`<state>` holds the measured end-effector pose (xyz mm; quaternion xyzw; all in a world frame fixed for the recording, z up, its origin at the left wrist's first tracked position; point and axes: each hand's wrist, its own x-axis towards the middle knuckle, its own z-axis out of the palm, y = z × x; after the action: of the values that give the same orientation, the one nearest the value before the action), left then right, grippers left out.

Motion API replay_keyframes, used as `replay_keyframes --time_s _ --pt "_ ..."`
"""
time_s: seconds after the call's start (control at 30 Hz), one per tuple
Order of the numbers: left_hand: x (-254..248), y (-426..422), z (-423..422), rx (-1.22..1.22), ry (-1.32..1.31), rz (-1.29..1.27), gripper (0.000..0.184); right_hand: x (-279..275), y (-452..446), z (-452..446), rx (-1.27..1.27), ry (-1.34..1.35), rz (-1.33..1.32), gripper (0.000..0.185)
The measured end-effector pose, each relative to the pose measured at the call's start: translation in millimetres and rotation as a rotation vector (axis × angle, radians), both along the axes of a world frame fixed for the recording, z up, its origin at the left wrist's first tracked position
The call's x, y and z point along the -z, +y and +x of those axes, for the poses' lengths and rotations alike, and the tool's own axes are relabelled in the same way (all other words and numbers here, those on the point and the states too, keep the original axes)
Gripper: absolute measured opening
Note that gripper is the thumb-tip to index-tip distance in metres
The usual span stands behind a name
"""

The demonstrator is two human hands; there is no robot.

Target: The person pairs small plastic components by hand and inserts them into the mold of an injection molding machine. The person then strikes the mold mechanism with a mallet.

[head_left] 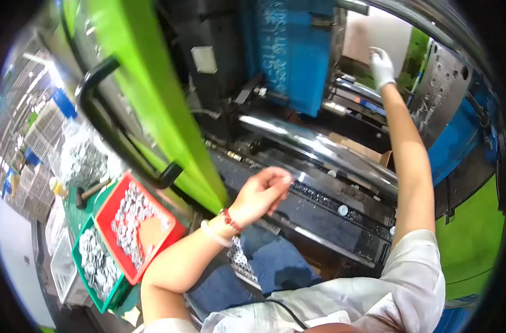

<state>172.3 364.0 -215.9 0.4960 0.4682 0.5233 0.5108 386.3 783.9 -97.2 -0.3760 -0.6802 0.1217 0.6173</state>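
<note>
Green machine frame [158, 83] stands behind the curled left hand [258, 194]. At one o'clock, gloved right hand [382, 67] is beside pale plate [398, 34], I judge stiff, heavy, better taken by edges; whether either grip pinches something, I cannot tell.

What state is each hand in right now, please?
Left hand: loosely closed, nothing visible in it.
Right hand: white-gloved, reaching into the machine; whether it holds anything cannot be told.

left hand [262, 194]: one; was half-closed, fingers curled toward the thumb, elbow sharply bent. right hand [382, 67]: one, white-gloved; was raised forward, arm nearly straight, finger detail too small to tell.
</note>
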Motion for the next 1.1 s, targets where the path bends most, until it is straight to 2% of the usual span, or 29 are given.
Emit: replay_keyframes --time_s 0.03,0.07,0.1,0.13,0.17,0.23,0.3,0.47,0.57,0.6,0.63,0.67,0.7,0.73,0.77,0.8,0.87,0.9,0.93,0.97,1.0,1.03,1.1 --pt "-3.8 -4.7 1.4 0.014 0.044 -0.028 0.023 6.4 0.4 4.4 -0.017 -0.035 -0.010 0.033" --pt "-2.7 -7.8 4.1 0.019 0.093 0.048 0.023 6.5 -3.2 7.0 0.031 -0.186 -0.011 0.034" --pt "0.4 -10.2 7.4 0.002 0.138 0.118 0.022 10.9 -28.5 9.3 0.033 -0.343 0.212 0.034" --pt "2.3 -13.5 8.0 0.016 0.266 0.275 0.023 11.4 -43.6 13.1 0.078 -0.484 0.285 0.036" --pt "5.2 -17.4 7.6 0.017 0.408 0.416 0.023 24.3 9.1 34.2 0.323 -0.903 0.576 0.039" --pt "14.4 -24.8 13.0 0.016 0.338 0.569 0.024 12.4 -54.8 18.8 0.264 -0.768 0.567 0.037" --pt "15.2 -39.4 14.8 -0.002 0.456 0.545 0.024 4.6 -125.2 -5.9 0.261 -0.675 0.557 0.035" --pt "3.1 -76.2 16.4 -0.088 0.520 0.635 0.020 -5.5 -243.1 -3.7 0.189 -0.628 0.541 0.031" --pt "-15.4 -129.0 -4.2 -0.219 0.477 0.665 0.021 4.4 -280.3 14.6 -0.093 -0.600 0.493 0.033" --pt "-18.7 -153.6 -12.5 -0.293 0.389 0.600 0.022 11.0 -298.0 15.5 -0.190 -0.588 0.467 0.034" --pt "-9.2 -166.3 -23.3 -0.410 0.303 0.662 0.022 18.5 -318.8 13.9 -0.288 -0.573 0.438 0.034" --pt "-11.1 -192.4 -35.5 -0.471 0.175 0.467 0.021 26.0 -342.5 10.8 -0.384 -0.559 0.405 0.035" --pt "-1.0 -207.5 -55.7 -0.547 0.107 0.391 0.022 34.0 -384.8 -7.7 -0.672 -0.447 0.378 0.036" --pt "-5.2 -226.5 -66.8 -0.739 0.046 0.215 0.022 42.2 -427.1 -26.4 -0.963 -0.344 0.330 0.038" --pt "20.2 -230.0 -94.8 -0.854 -0.020 0.288 0.023 62.2 -455.1 -47.5 -1.067 -0.319 0.359 0.033" --pt "41.0 -234.9 -125.5 -1.066 0.354 0.324 0.023 79.2 -480.7 -62.4 -1.041 -0.377 0.233 0.027" --pt "79.5 -253.2 -181.6 -1.196 0.677 0.202 0.027 123.7 -494.4 -90.9 -1.215 -0.466 -0.110 0.021" --pt "89.5 -261.2 -193.6 -1.208 0.749 0.120 0.028 154.6 -490.7 -100.1 -1.267 -0.457 -0.437 0.021" --pt "95.5 -269.5 -203.0 -1.219 0.823 0.035 0.029 189.5 -488.9 -107.3 -1.272 -0.321 -0.743 0.021" --pt "103.0 -278.2 -214.6 -1.228 0.901 -0.060 0.030 215.2 -489.8 -114.7 -1.280 -0.219 -0.907 0.021" --pt "116.4 -285.8 -230.8 -1.071 0.943 0.009 0.033 235.4 -488.9 -118.4 -1.295 -0.175 -1.017 0.022" --pt "118.6 -294.1 -238.8 -1.093 1.055 -0.002 0.034 248.9 -490.6 -118.5 -1.270 -0.099 -1.204 0.022" --pt "130.4 -312.1 -245.7 -1.099 1.265 -0.022 0.037 267.0 -485.2 -116.0 -1.284 -0.108 -1.297 0.022"
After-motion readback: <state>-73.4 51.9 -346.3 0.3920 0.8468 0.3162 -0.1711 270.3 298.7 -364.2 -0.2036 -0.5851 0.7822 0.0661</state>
